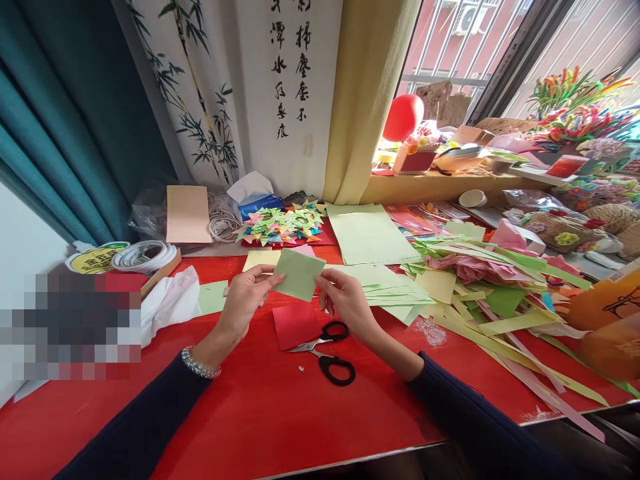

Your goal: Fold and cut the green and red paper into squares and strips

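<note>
The left hand (245,300) grasps a green paper square (300,275) at its left side, thumb on top and fingers curled beneath. The right hand (347,300) holds the square's right edge with its fingertips, the other fingers bent loosely. The square is between the two hands, raised above the red table (240,427).

Just below the square, nearer the person than the fingertips, lies a red paper (293,325). Scissors (314,347) with black handles rest with their blades against it, their handles toward the right forearm.

Beyond the right hand are a stack of pale green papers (395,283) and a large green sheet (370,233); farther to its right spreads a heap of paper strips (505,283). Directly beyond both hands sits a pile of small colored paper pieces (283,225). To the left of the left hand are a smaller green paper (212,297) and a crumpled white tissue (167,300).
</note>
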Available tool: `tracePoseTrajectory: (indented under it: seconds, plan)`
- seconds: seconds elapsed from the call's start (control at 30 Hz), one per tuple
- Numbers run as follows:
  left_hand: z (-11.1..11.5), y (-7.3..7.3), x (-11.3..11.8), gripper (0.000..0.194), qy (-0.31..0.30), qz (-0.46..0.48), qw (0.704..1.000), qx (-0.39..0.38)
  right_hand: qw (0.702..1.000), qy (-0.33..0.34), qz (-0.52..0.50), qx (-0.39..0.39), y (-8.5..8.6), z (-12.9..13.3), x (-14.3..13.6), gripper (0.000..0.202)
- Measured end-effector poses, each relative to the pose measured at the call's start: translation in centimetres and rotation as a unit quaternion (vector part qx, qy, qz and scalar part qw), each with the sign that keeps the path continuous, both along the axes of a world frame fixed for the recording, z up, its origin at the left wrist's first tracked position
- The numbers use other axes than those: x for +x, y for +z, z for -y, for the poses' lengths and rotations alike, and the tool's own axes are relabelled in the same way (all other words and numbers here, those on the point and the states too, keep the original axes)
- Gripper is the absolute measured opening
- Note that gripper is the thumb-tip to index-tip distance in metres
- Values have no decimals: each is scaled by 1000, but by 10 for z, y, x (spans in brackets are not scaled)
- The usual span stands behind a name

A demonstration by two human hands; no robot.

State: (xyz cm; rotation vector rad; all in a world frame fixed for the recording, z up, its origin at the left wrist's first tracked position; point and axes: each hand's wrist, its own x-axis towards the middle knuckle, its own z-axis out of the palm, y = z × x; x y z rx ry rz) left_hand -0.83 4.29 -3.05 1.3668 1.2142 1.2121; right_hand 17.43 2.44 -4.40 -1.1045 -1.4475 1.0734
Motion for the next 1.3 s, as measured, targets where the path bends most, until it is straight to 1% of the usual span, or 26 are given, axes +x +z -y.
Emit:
tracePoseTrajectory:
  seconds: [0.07, 0.13, 0.2, 0.27, 0.37, 0.47, 0.57, 0.67, 0.73, 0.8, 0.9, 1.1, 1.3]
  plan:
    - [-3, -3, -2, 23, -21, -72, 997, 22, 999, -37, 23, 32, 2, 1, 0, 24]
    - [-6, -6, -4, 22, -28, -158, 986, 46, 995, -58, 57, 54, 2, -1, 1, 24]
    - [-10, -10, -6, 24, -25, -243, 968, 57, 992, -58, 93, 57, -1, -5, 2, 23]
    - [-12, -13, -8, 25, -24, -306, 950, 61, 990, -46, 128, 46, -6, -9, 2, 22]
    - [-14, -17, -10, 22, -38, -344, 936, 66, 985, -31, 167, 30, -15, -15, 3, 21]
    - [-16, -17, -11, 21, -57, -335, 939, 58, 984, -32, 173, 29, -20, -17, 3, 21]
    - [-16, -13, -12, 24, -82, -278, 956, 35, 987, -36, 156, 30, -17, -16, 3, 20]
    - [-15, -6, -13, 24, -117, -173, 978, 1, 997, -9, 78, 14, -8, -12, 5, 23]
    - [-13, -1, -13, 22, -122, -121, 985, -22, 1000, 19, 22, -4, -2, -10, 7, 28]
    - [-12, 1, -13, 22, -117, -92, 988, -39, 999, 45, -7, -24, 2, -7, 9, 31]
    - [-10, 4, -12, 21, -120, -74, 989, -53, 996, 69, -27, -52, 2, -6, 10, 32]
    - [-6, 9, -10, 19, -140, -84, 984, -68, 993, 56, -57, -81, -1, -6, 10, 31]
    - [-7, 6, -13, 21, -83, -64, 993, -55, 992, 64, -64, -90, 1, -4, 9, 32]
